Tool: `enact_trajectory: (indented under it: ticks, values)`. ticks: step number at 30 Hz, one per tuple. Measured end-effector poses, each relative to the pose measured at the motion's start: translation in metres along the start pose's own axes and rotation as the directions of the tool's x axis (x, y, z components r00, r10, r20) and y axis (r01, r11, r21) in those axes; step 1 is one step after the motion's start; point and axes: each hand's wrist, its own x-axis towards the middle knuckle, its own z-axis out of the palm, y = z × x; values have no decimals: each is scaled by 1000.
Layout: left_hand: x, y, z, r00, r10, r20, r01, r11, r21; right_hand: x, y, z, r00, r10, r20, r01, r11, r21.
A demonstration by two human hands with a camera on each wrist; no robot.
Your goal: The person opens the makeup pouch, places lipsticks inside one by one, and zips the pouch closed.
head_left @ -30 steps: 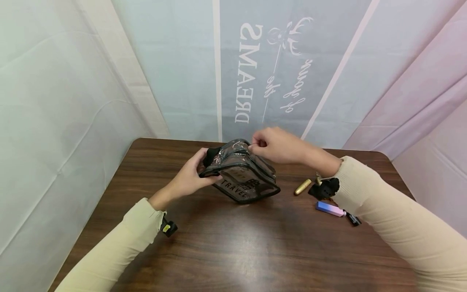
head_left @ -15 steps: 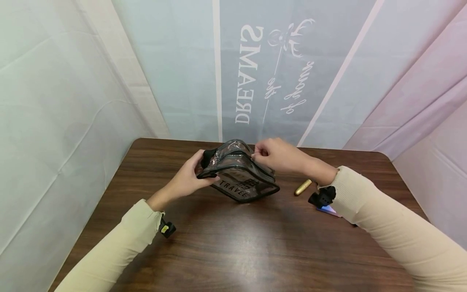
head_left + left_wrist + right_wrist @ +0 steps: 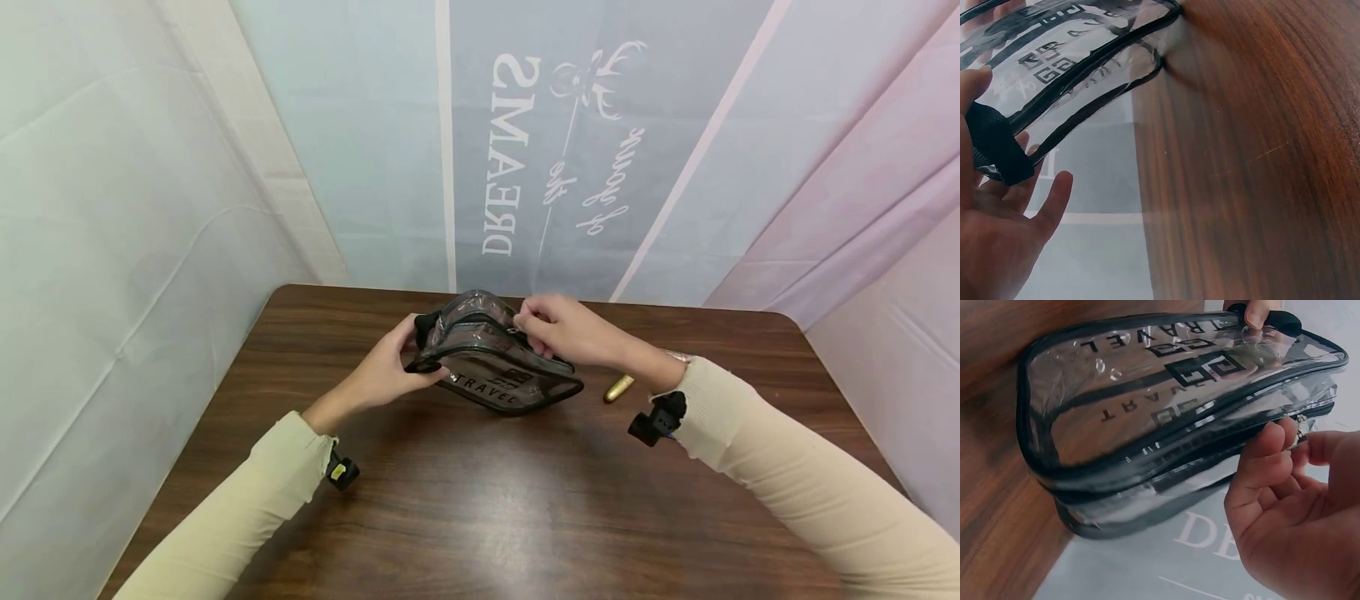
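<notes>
Have clear TRAVEL zip pouch (image 3: 498, 367) tilted near far edge of wood-grain table (image 3: 420, 517). Gripping black strap (image 3: 1000, 147) end with left hand (image 3: 384, 360), pinching metal zipper pull (image 3: 1301, 427) with right hand (image 3: 564, 331). Likely light, floppy, slick; best held by stiffer-looking black piping (image 3: 1021, 419).

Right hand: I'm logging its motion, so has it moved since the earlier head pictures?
Yes. In the head view, the right hand has moved down the picture, farther from the DREAMS lettering on the backdrop.
</notes>
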Motion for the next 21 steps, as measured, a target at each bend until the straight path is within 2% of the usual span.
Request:
enact_trajectory:
  ticks: [8, 10, 15, 18, 21]
  values:
    - [-3, -5, 1, 998, -17, 62, 17, 1000, 6, 2, 4, 13, 998, 25, -55, -18, 990, 137]
    - [-5, -6, 0, 995, -30, 93, 32, 999, -15, 2, 5, 15, 998, 26, -63, -17, 988, 151]
    - [-9, -11, -3, 979, -90, 181, 97, 995, -34, 4, 6, 20, 996, 5, -93, 7, 992, 124]
    - [-12, -12, -6, 974, -125, 191, 134, 991, -31, 5, 5, 23, 995, 2, -104, 10, 994, 111]
    - [-14, -12, -7, 975, -129, 181, 137, 990, -32, 6, 4, 25, 994, 8, -111, 3, 995, 97]
